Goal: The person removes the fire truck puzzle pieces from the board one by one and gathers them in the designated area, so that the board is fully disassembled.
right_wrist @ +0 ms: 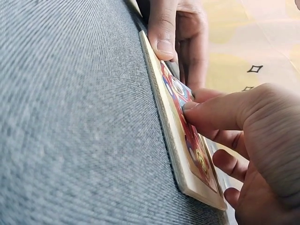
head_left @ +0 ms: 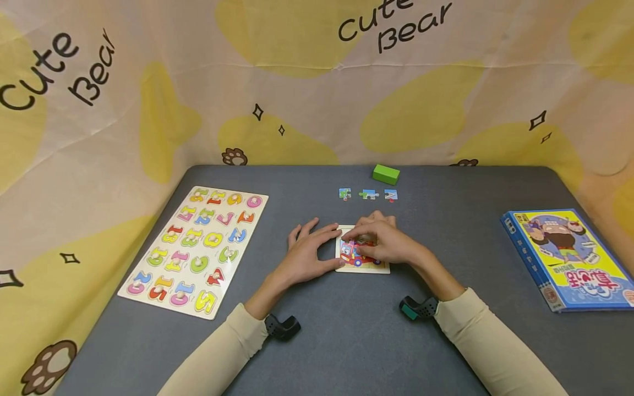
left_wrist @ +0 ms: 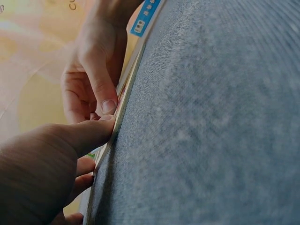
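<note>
A small jigsaw puzzle board (head_left: 364,269) with a pale frame and a red cartoon vehicle picture lies flat on the table in front of the person. The left hand (head_left: 310,254), its fingers spread, touches the board's left side, thumb at the near corner and index finger toward the far one. Over the picture, the right hand (head_left: 383,239) pinches a puzzle piece (right_wrist: 179,86) showing a cartoon eye, thumb and index finger at its edge. The other right fingers are bent above the board and hide part of the picture.
Beyond the board, three loose puzzle pieces (head_left: 369,194) lie in a row, with a green block (head_left: 386,174) behind. A number puzzle board (head_left: 198,253) lies at the left. On the right is a blue and yellow box (head_left: 574,258). A patterned cloth (head_left: 307,99) hangs behind the table.
</note>
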`<state>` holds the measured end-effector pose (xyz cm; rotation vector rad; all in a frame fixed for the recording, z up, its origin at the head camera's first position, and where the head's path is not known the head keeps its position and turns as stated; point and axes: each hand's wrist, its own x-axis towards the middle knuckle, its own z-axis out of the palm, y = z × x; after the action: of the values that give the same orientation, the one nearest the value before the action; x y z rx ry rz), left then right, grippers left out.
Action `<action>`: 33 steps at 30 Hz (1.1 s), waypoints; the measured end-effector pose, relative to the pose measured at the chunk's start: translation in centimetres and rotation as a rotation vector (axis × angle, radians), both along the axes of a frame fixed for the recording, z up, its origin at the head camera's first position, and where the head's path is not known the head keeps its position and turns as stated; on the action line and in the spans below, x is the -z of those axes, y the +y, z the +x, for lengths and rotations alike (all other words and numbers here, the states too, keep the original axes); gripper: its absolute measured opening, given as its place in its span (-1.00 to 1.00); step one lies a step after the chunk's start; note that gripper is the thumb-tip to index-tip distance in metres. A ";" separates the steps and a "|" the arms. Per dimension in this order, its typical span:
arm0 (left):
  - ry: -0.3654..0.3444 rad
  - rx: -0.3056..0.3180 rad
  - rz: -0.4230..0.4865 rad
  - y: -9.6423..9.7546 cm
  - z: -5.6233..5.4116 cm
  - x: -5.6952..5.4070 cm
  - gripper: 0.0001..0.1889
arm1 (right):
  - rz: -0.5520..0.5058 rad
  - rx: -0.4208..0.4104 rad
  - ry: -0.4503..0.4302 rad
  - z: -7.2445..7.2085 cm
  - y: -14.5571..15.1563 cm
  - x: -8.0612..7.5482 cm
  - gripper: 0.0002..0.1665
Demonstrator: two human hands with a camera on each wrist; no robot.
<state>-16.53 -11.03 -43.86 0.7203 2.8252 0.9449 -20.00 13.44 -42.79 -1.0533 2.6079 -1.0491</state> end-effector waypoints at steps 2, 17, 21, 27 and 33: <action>-0.002 -0.001 -0.002 0.0 0.0 0.0 -0.31 | -0.002 -0.002 0.003 0.0 0.0 0.0 -0.61; 0.016 -0.010 0.002 0.1 0.0 -0.2 -0.31 | -0.014 -0.005 0.050 0.1 -0.2 0.1 -0.65; 0.014 -0.005 0.003 0.1 0.0 -0.2 -0.31 | -0.016 0.007 0.045 0.2 -0.3 0.1 -0.65; 0.002 0.001 0.010 0.1 0.1 -0.3 -0.30 | -0.024 0.007 0.034 0.1 -0.3 0.4 -0.64; -0.009 -0.002 0.000 0.1 0.2 -0.4 -0.30 | -0.053 -0.010 0.025 -0.1 0.1 0.5 -0.64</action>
<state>-16.33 -10.96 -43.47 0.7116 2.8191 0.9459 -20.12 13.59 -43.25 -1.0965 2.6056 -1.1162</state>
